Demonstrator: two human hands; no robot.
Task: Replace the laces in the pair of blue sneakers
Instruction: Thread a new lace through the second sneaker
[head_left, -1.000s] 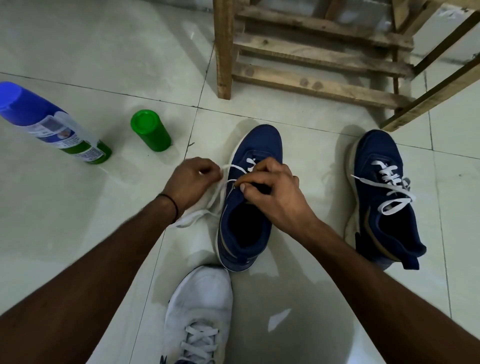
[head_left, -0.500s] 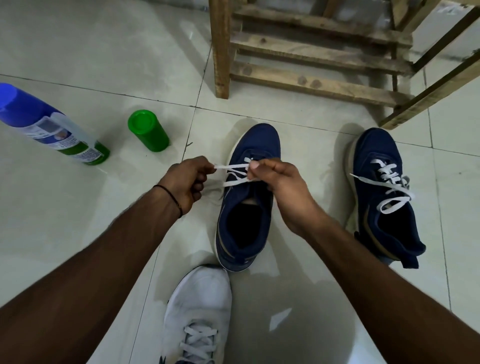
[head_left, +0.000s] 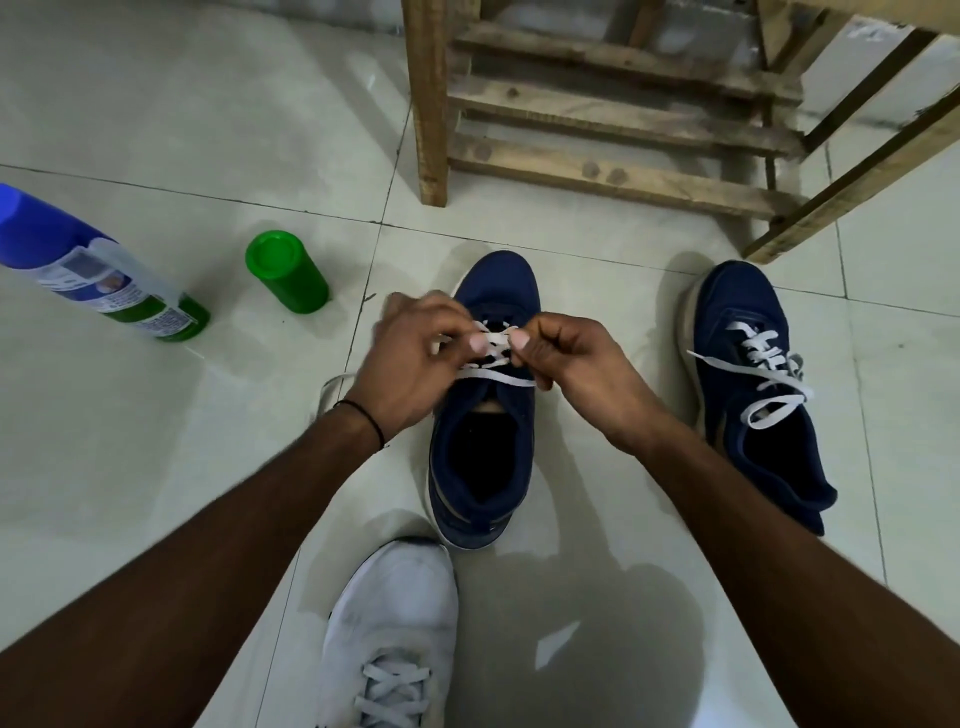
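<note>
1. nearest the viewer, a white sneaker (head_left: 395, 623) sits just behind the heel of the middle blue sneaker (head_left: 483, 467), its toe almost touching that heel.
2. the middle blue sneaker stands upright on the tiled floor (head_left: 156, 130), toe pointing away and its dark mouth open.
3. both hands meet over this sneaker's eyelets. the left hand (head_left: 415, 364) is blurred, with its fingers curled and pinching the white lace (head_left: 493, 340). a black band (head_left: 363, 413) circles its wrist.
4. the right hand (head_left: 576, 364) has its fingers curled in and pinches the same lace between thumb and forefinger. a short stretch of lace spans the gap between the two hands.
5. right of the middle sneaker and apart from it sits the second blue sneaker (head_left: 753, 389), whose loose white lace (head_left: 769, 374) forms a loop across its top.
6. left of the middle sneaker's toe stands a green container (head_left: 285, 273). farther left is a blue-and-green spray can (head_left: 98, 280).
7. beyond the toe rises a wooden slatted frame (head_left: 597, 171).
</note>
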